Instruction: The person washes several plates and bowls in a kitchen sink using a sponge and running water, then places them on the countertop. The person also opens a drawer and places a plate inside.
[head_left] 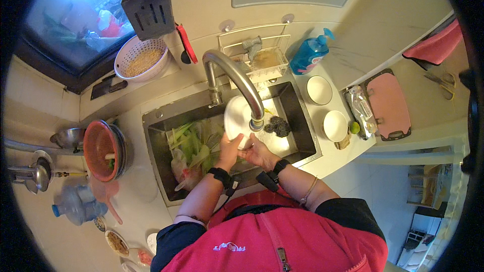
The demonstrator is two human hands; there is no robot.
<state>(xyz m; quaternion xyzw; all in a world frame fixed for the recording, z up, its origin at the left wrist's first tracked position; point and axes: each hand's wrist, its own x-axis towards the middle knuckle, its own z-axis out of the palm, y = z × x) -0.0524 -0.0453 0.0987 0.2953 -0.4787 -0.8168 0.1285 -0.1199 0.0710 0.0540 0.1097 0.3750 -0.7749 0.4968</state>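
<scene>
Over the sink, my left hand (230, 150) and my right hand (259, 153) hold a white plate (235, 115) by its near edge, beneath the steel faucet (240, 77). The faucet hides part of the plate. A dark scouring pad (278, 126) lies in the sink's right part. Corn husks or green leaves (194, 143) and a plastic bag (187, 173) fill the left side of the dark sink (304, 132). Two white bowls (319, 90) (335, 125) stand on the counter at the right.
A blue soap bottle (309, 54) stands behind the bowls, near a wire rack (264, 54). Further right are a lime (354, 127) and a pink cutting board (388, 105). Left of the sink are an orange basin (100, 151), a cleaver (107, 87) and a colander (141, 60).
</scene>
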